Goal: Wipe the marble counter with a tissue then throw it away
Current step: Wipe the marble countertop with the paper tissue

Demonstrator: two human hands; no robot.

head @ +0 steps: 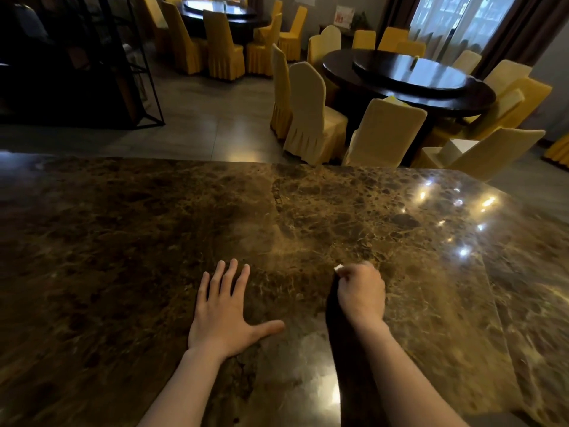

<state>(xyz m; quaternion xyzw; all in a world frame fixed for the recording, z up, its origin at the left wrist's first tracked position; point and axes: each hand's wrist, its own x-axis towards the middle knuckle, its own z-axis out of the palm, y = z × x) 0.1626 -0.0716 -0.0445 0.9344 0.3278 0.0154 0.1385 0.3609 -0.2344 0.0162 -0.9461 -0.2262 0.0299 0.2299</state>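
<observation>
A glossy brown marble counter (138, 229) fills the lower half of the head view. My left hand (222, 312) lies flat on it with the fingers spread and nothing in it. My right hand (361, 292) is curled into a fist low over the counter, to the right of the left hand. A small white bit of tissue (338, 267) pokes out at the top of that fist; the rest of the tissue is hidden inside the hand.
Beyond the counter's far edge is a tiled floor. A dark round dining table (409, 78) ringed with yellow-covered chairs (311, 118) stands at the right, a second such table (220, 12) at the back. A black metal shelf frame (135, 66) stands at the left.
</observation>
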